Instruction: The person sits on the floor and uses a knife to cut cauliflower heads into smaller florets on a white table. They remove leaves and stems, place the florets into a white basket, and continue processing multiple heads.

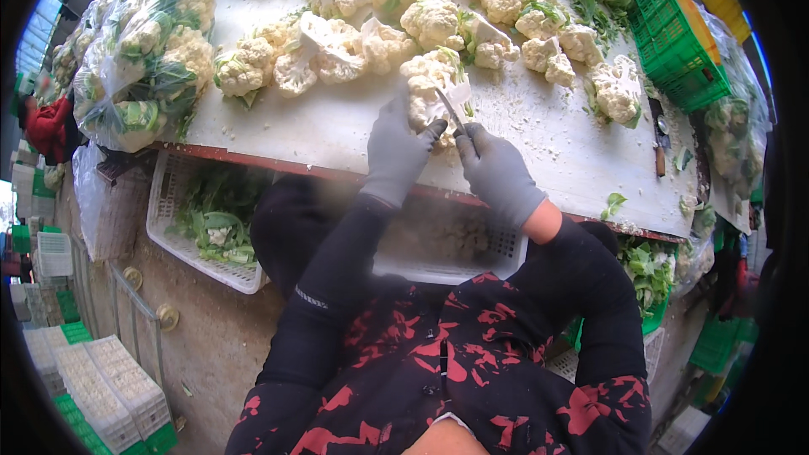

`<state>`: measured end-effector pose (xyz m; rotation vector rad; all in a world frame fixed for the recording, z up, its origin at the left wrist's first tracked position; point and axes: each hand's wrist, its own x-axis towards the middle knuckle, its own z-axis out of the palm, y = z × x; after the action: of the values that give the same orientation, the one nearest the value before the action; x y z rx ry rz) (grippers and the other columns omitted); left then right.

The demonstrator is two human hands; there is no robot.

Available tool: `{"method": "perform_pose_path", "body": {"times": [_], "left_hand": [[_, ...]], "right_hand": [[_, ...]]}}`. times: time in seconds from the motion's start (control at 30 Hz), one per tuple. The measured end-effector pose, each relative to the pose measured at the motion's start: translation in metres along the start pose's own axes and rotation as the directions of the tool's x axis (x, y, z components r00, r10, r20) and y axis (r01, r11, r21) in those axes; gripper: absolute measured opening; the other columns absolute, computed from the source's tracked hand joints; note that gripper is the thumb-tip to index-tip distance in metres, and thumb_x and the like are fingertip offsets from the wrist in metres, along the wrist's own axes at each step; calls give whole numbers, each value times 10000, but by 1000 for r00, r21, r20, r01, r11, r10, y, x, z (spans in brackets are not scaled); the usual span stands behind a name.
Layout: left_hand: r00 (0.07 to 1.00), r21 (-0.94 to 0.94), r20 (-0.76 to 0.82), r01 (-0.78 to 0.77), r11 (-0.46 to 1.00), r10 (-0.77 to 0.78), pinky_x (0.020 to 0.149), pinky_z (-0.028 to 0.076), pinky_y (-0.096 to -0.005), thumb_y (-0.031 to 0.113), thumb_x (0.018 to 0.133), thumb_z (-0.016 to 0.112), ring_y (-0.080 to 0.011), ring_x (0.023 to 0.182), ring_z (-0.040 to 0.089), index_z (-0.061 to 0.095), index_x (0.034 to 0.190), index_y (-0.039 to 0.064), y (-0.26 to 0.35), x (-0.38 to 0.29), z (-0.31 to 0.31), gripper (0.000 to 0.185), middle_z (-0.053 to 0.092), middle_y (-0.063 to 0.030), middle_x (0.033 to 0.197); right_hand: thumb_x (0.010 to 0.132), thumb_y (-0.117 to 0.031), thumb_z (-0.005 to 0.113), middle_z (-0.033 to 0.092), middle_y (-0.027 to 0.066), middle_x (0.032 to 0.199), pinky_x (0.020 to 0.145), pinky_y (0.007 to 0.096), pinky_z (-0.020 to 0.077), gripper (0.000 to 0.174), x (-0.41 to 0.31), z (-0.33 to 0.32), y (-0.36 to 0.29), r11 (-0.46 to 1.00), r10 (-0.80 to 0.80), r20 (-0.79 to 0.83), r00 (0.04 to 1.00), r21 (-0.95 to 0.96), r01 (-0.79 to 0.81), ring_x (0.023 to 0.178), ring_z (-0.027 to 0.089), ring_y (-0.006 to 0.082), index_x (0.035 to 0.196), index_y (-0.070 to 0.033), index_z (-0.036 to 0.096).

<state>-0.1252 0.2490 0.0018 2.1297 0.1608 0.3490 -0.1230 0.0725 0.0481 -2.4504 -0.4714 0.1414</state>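
My left hand (pixel 398 139), in a grey glove, grips a cauliflower head (pixel 431 76) from its left side near the table's front edge. In my right hand (pixel 496 161), also gloved, is a knife (pixel 450 109), its blade slanting up and left across the pale cut side of that cauliflower. Behind it lie several cut cauliflower heads (pixel 332 47) in a loose heap on the white tabletop (pixel 303 129). To the right of the heap, another piece of cauliflower (pixel 618 91) rests apart.
Bagged cauliflowers (pixel 148 57) stand at the left, a green crate (pixel 670 31) at the right. A second knife (pixel 660 158) lies near the right edge. Below the table are a white basket of leaves (pixel 215 227) and another white basket (pixel 449 272). A person (pixel 49 126) is at far left.
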Motion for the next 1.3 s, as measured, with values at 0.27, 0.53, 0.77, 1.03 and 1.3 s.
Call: {"method": "perform_pose_path", "body": {"times": [0.27,0.53,0.77,1.03,1.3], "left_hand": [[983,99,-40,-173,980,178,808,504,-442,284,841,802,-311,905,614,514,1449,53,21,19,22,712,640,-151,989],[975,69,-61,-209,976,213,829,515,-393,232,887,734,-281,893,632,524,1449,55,10,30,34,625,665,-135,1013],[984,-808,119,174,563,-133,877,524,-256,190,1018,605,-122,999,645,534,1427,-3,-14,7,2,458,688,-96,1179],[903,-700,406,408,587,-144,962,536,-315,264,1073,549,-147,1096,635,489,1451,-8,-7,-47,-23,469,645,-69,1269],[902,-645,419,375,666,-103,1109,397,-325,464,992,655,-198,1310,481,204,1593,-25,-5,-120,-9,896,486,-142,1455]], "right_hand": [[1044,-282,457,608,158,677,491,428,498,275,15,-35,-3,882,328,295,898,246,-403,522,610,324,1040,-42,592],[1038,-363,429,509,38,681,364,324,405,329,50,-34,1,759,355,530,770,318,-568,454,501,160,988,-68,565],[1032,-353,454,509,19,658,370,312,409,320,43,-46,11,764,347,532,772,316,-562,456,496,144,958,-71,584],[985,-307,608,673,150,747,702,401,531,413,-35,-6,11,927,41,-25,999,374,-29,725,686,320,1319,-66,595],[983,-234,614,706,186,926,778,379,558,423,-81,52,3,816,152,-121,981,575,-56,845,707,327,1377,-88,563]]}}
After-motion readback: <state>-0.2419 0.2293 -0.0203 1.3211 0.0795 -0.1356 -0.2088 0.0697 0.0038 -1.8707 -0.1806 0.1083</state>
